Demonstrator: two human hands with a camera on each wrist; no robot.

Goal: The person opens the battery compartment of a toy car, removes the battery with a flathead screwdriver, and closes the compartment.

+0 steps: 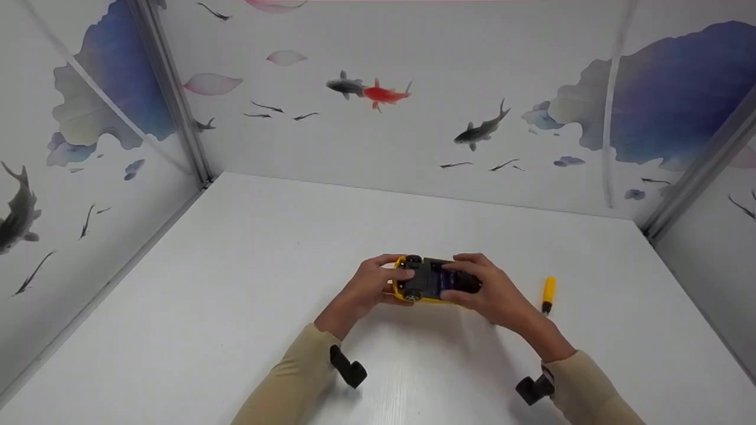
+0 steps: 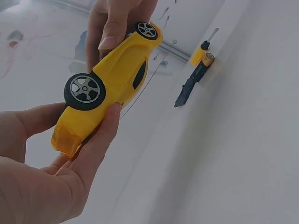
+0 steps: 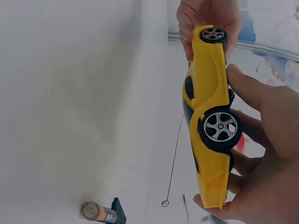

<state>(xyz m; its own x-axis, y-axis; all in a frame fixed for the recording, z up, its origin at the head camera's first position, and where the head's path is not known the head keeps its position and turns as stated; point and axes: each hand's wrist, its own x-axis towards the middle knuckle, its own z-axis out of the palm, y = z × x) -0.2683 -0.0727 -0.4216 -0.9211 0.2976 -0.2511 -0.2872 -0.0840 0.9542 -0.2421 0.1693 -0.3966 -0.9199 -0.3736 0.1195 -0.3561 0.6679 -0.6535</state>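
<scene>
A yellow toy car (image 1: 424, 277) is held above the white table with its dark underside up. My left hand (image 1: 371, 282) grips one end, thumb on the underside and fingers along the side. At the other end my right hand (image 1: 493, 290) holds the car, its thumb and fingers across the underside and partly covering a dark section with a purple glint. Side-on, the car's wheels (image 2: 85, 91) and yellow body (image 3: 205, 70) show in the wrist views. A thin dark wire (image 3: 174, 161) with a looped end runs from beside the car in the right wrist view.
A yellow-handled screwdriver (image 1: 548, 293) lies on the table to the right. Near it in the left wrist view are a battery (image 2: 208, 59) and a long black piece (image 2: 188, 87). Printed wall panels (image 1: 413, 136) enclose the table (image 1: 283, 236) at the back and sides.
</scene>
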